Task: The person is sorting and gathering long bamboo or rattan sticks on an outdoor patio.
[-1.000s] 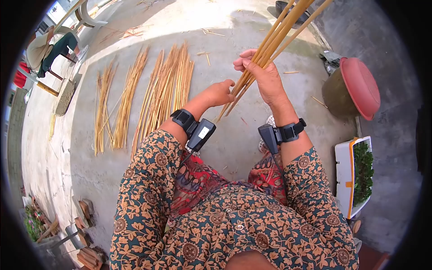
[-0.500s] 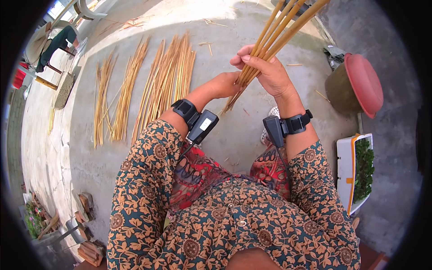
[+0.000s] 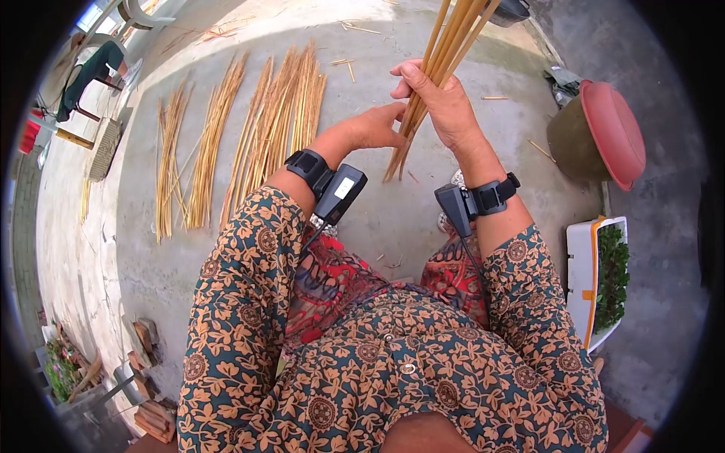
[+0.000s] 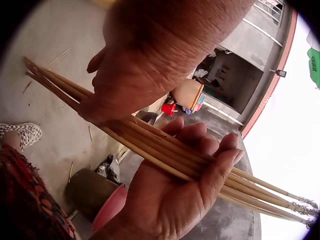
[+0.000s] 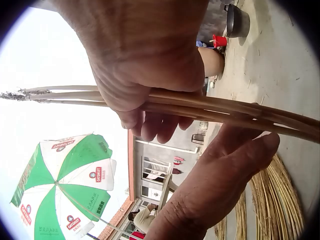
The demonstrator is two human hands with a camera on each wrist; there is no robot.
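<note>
A thin bundle of long tan stalks slants up past the top of the head view. The right hand grips its middle, thumb across the front; in the left wrist view this hand has its fingers curled round the stalks. Lower down, the left hand pinches the bundle near its bottom end. In the right wrist view the left thumb and fingers lie on either side of the stalks. Dark, frayed tips show at the far end in the left wrist view.
Several stalk piles lie on the concrete floor at the left. A pot with a red basin and a white planter box stand at the right. Someone sits at the upper left; bricks lie lower left.
The bundle stands more upright in the head view, and its lower end has moved up and right. The left hand has shifted slightly up and right; both hands still hold the stalks.
</note>
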